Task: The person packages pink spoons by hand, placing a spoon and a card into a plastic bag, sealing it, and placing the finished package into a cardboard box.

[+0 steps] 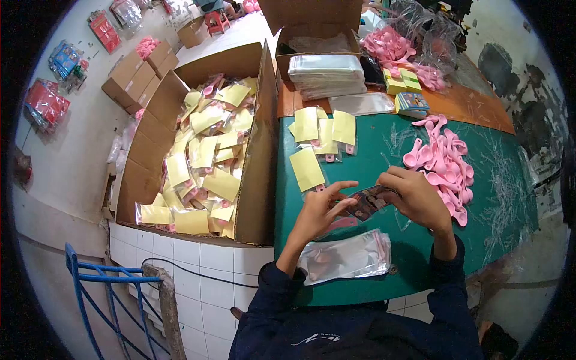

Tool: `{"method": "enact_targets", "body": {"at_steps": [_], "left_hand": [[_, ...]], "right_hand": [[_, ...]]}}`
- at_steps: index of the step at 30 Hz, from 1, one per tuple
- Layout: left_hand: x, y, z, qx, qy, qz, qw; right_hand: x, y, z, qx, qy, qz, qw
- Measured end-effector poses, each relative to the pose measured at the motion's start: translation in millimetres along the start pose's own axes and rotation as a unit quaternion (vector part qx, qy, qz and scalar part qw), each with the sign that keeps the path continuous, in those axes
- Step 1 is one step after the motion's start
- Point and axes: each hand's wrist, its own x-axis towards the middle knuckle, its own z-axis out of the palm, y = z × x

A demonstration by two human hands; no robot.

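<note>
A dark printed card with a picture on it is held over the green table, my right hand pinching its right end with curled fingers. My left hand is at the card's left end, fingers spread and fingertips right by the edge. Just below the card lies a pink spoon, partly covered by my left hand. Nearer my body is a stack of clear plastic bags. To the right of my right hand spreads a pile of pink spoons.
Packed bags with yellow cards lie on the table's left; many more fill a large cardboard box beside it. Behind are stacked clear bags, picture cards and yellow-green pads. Plastic scraps lie right; a blue metal frame stands lower left.
</note>
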Motion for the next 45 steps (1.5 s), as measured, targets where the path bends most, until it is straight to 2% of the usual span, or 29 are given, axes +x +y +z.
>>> {"method": "enact_targets", "body": {"at_steps": [3,6,12,15,18,21,24,28,31,34,37,39,42,45], "left_hand": [[-1.0,-6.5,0.8,0.018,0.011,0.042,0.999],[-1.9,-7.9,-2.4,0.185,-0.011,0.044,0.982],[-3.4,-7.6,6.2,0.098,0.04,0.051,0.993],[-3.8,-2.8,3.8,0.126,0.036,0.024,0.991],[-4.5,-3.5,2.9,0.12,0.03,0.022,0.992],[-5.7,0.6,5.0,0.066,0.035,0.01,0.997],[-4.3,-8.9,5.9,0.117,0.072,0.094,0.986],[-4.9,-8.6,4.8,0.06,0.031,0.062,0.996],[-5.6,-5.8,9.1,0.08,0.021,0.067,0.994],[-6.1,-5.7,10.2,0.136,0.039,0.066,0.988],[-6.8,-5.4,6.3,0.147,0.038,0.051,0.987],[-5.8,-13.7,1.7,0.161,0.021,0.046,0.986],[-2.9,-26.8,-15.2,0.124,-0.041,0.028,0.991],[1.4,-36.2,-15.4,-0.141,0.027,0.017,0.989]], "right_hand": [[1.5,-4.5,-0.3,-0.001,-0.001,-0.01,1.0],[1.4,-7.3,3.7,-0.002,0.023,0.001,1.0],[2.4,-2.4,6.5,0.001,0.019,-0.011,1.0],[2.8,-2.3,4.6,0.011,-0.004,-0.012,1.0],[1.3,1.3,-2.1,0.014,0.014,-0.014,1.0],[0.2,1.3,-6.2,0.014,0.008,0.018,1.0],[4.3,-0.5,3.3,0.061,-0.033,0.038,0.997],[8.9,7.2,16.0,0.073,-0.114,0.03,0.99],[9.8,6.2,26.8,0.052,-0.089,-0.018,0.995],[6.7,5.7,31.2,0.0,-0.1,-0.011,0.995],[5.7,20.5,31.1,0.088,-0.108,-0.062,0.988],[6.9,24.0,23.8,0.113,-0.066,-0.012,0.991],[7.7,38.4,8.6,0.153,-0.018,0.078,0.985],[7.3,58.5,0.1,0.26,-0.016,0.15,0.954]]}}
